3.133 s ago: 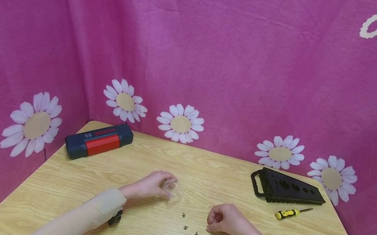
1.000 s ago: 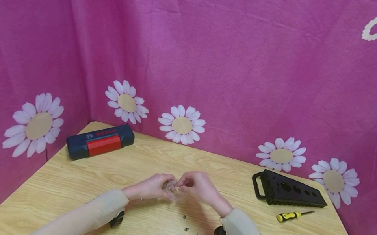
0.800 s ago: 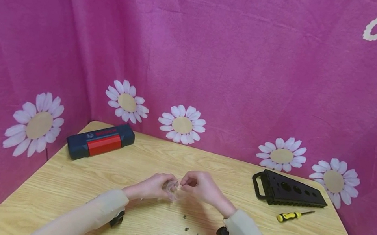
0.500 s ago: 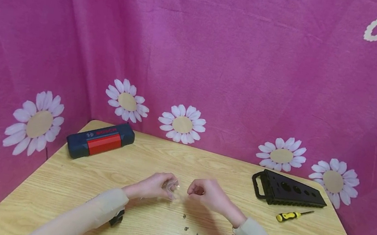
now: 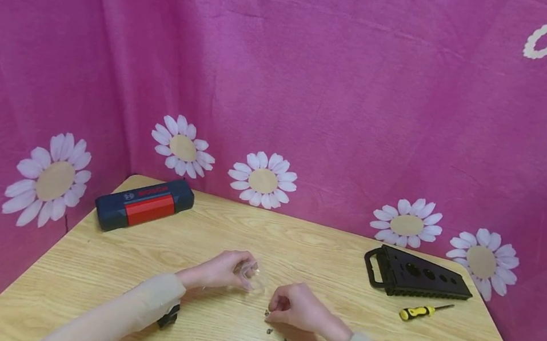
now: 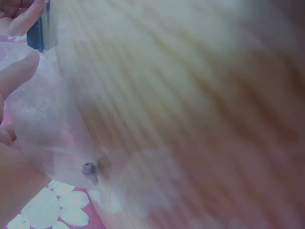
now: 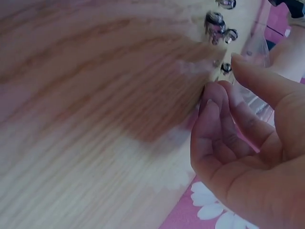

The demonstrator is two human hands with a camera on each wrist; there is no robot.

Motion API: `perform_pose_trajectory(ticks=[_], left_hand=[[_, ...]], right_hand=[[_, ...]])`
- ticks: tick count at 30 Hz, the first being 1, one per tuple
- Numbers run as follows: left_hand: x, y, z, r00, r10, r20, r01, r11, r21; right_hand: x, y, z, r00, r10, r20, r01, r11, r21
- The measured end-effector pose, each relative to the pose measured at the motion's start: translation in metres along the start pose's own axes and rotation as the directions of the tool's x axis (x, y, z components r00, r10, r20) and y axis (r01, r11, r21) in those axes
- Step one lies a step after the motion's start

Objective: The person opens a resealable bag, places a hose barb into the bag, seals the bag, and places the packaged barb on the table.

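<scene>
My left hand (image 5: 221,268) grips a clear plastic bag (image 5: 256,284) above the table, its mouth toward the right. Inside the bag, low in the left wrist view, shows a small dark screw (image 6: 89,169). My right hand (image 5: 299,309) is low over the table, its thumb and fingertips beside a single small metal screw (image 5: 266,312). In the right wrist view a gap shows between the thumb and the curled fingers of the right hand (image 7: 252,138), with a screw (image 7: 226,68) near the thumb tip. Several more screws (image 5: 269,331) lie scattered nearer me.
A dark blue and red Bosch case (image 5: 144,205) lies at the back left of the wooden table (image 5: 224,227). At the right are a black holder with a handle (image 5: 425,276) and a yellow-black screwdriver (image 5: 418,313). A pink daisy curtain (image 5: 312,112) stands behind.
My right hand went from the right side to the bag's mouth, then drew away and came down nearer me to the closest screw. The left hand keeps the bag in about the same place.
</scene>
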State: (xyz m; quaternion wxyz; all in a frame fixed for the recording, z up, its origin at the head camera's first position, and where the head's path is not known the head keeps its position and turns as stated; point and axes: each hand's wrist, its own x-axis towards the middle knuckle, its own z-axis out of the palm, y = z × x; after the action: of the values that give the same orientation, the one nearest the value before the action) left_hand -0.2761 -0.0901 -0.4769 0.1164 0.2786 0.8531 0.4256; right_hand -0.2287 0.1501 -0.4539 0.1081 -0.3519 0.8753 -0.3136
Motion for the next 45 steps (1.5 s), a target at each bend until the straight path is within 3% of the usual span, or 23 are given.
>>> perform_pose_trajectory(ticks=[6,16,27,35,40,45], left_hand=[[0.001,-0.001,0.000,1.000,-0.027,0.003,0.027,1.000,-0.002],[0.000,0.001,0.000,1.000,-0.023,0.003,0.023,0.999,-0.023],[-0.001,0.002,0.001,1.000,-0.017,0.003,0.017,1.000,-0.018],[0.000,0.003,0.001,0.999,-0.049,0.008,0.050,0.999,-0.021],[0.000,0.002,0.001,1.000,-0.017,0.006,0.017,1.000,-0.005],[0.000,0.001,0.001,1.000,-0.003,0.006,0.003,1.000,-0.011]], right_hand=[[0.003,-0.003,0.005,1.000,0.002,-0.024,-0.003,1.000,-0.014],[0.004,-0.004,0.005,0.998,-0.018,-0.054,0.013,0.996,-0.092],[0.004,-0.001,-0.006,0.997,0.002,-0.076,-0.003,1.000,-0.015],[0.010,-0.001,-0.016,0.986,0.000,-0.164,0.000,1.000,-0.001],[0.021,-0.007,-0.021,0.971,-0.023,-0.236,0.015,0.999,-0.035],[0.032,-0.012,-0.021,0.969,-0.019,-0.246,0.005,0.998,-0.059]])
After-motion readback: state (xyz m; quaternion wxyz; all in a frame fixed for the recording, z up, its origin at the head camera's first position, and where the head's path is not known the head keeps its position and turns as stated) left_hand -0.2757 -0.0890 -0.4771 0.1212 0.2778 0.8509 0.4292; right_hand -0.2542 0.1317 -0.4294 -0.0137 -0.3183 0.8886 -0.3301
